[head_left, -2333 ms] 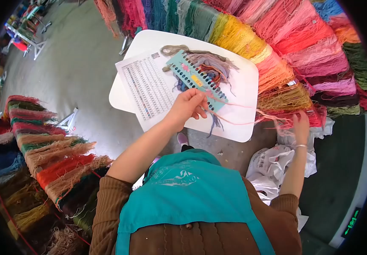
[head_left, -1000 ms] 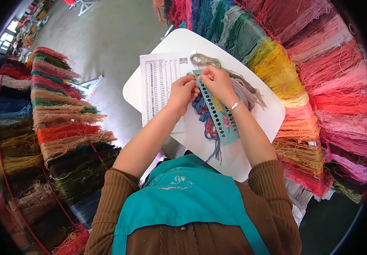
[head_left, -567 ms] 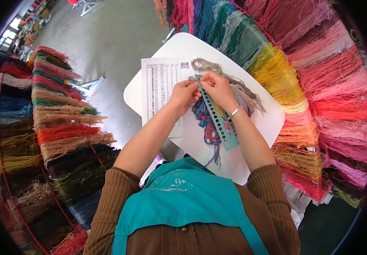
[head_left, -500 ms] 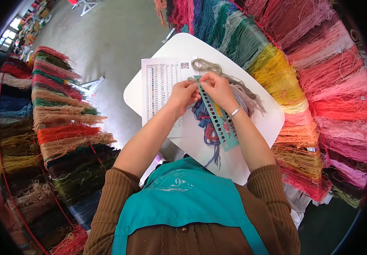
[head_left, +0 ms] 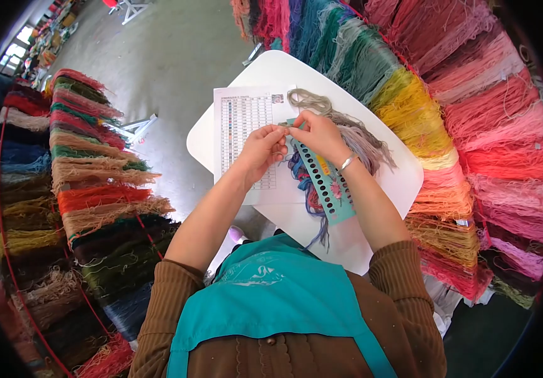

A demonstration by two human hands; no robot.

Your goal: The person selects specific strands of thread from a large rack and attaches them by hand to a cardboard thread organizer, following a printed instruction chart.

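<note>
A teal thread card with rows of dark punched holes and a pink flower print slants across the table under my right hand. My right hand is closed in a pinch at the card's top end. Just left of it, my left hand pinches with thumb and forefinger, its other fingers curled. The fingertips of both hands meet; a small greyish bit shows there, too small to name. Around the card lie a beige-grey skein, lilac-grey threads and blue and red threads.
The white table carries a printed sheet with a colour chart, left of the card. Racks of yarn hanks stand close on both sides, yellow and pink hanks right, mixed hanks left. A metal stand leg rests on the floor.
My left hand has shifted slightly left and down and turned, its fingers showing more. The card now shows broader, with its rows of holes more visible. The view has shifted slightly.
</note>
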